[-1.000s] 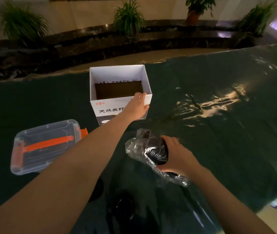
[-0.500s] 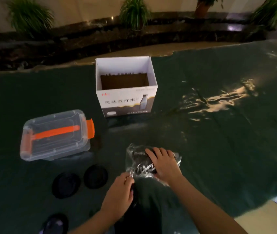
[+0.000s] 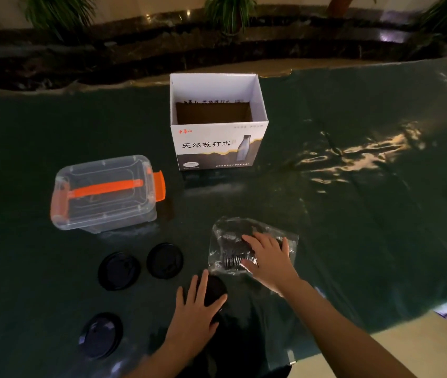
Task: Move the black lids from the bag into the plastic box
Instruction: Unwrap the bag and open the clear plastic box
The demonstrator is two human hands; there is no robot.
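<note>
Lids out of the bag, none boxed yet
Right hand (image 3: pixel 268 259) rests flat on the crinkled clear plastic bag (image 3: pixel 252 245), left hand (image 3: pixel 199 306) spread over one round black lid (image 3: pixel 214 291); clear orange-handled plastic box (image 3: pixel 105 192) stays lidded (three lids loose)

We saw an open white cardboard box (image 3: pixel 218 124) standing upright on the dark green surface (image 3: pixel 366 227), printed with a bottle picture on its near face. Beyond the box ran a dark stone ledge (image 3: pixel 135 50), and leafy potted plants (image 3: pixel 229 12) stood behind that ledge.
</note>
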